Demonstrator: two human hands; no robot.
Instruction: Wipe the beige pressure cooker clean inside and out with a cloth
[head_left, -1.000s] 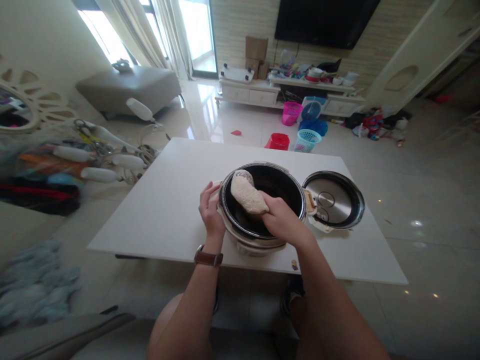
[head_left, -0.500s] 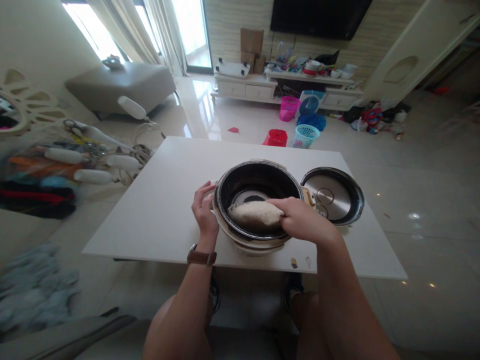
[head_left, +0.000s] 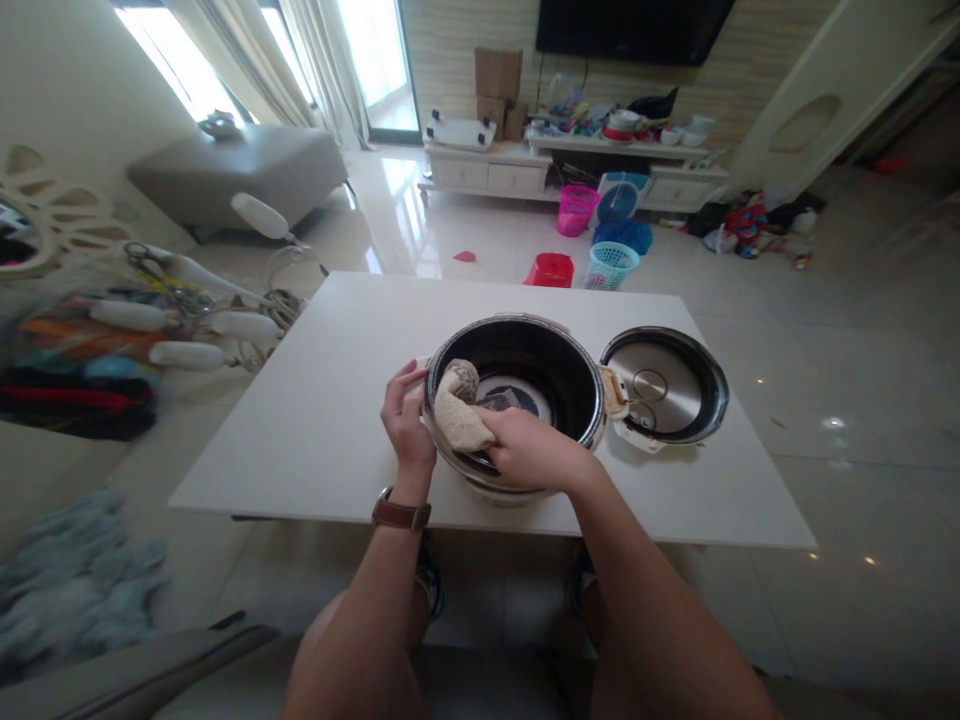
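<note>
A rice cooker (head_left: pixel 574 385) with a dark inside stands on the white table (head_left: pixel 337 400). Its round lid (head_left: pixel 671 385) is swung back to the right, metal underside up. My left hand (head_left: pixel 407 415) grips the cooker's left side, fingers curled at the rim. Held in my right hand (head_left: pixel 529 448) is a pale cloth (head_left: pixel 459 410), bunched against the left part of the inner wall. The cloth's far end looks greyish. Part of the cooker's front rim is hidden behind my right hand.
Beyond the table on the floor are a red stool (head_left: pixel 550 270), a light blue basket (head_left: pixel 611 265) and a pink basket (head_left: pixel 577 210). A lamp with white shades (head_left: pixel 240 325) stands at the left. Bundled things lie beside it.
My right hand has moved left with the cloth, from the front of the cooker's inside to its left wall. The cloth is now bent. My left hand stays at the side.
</note>
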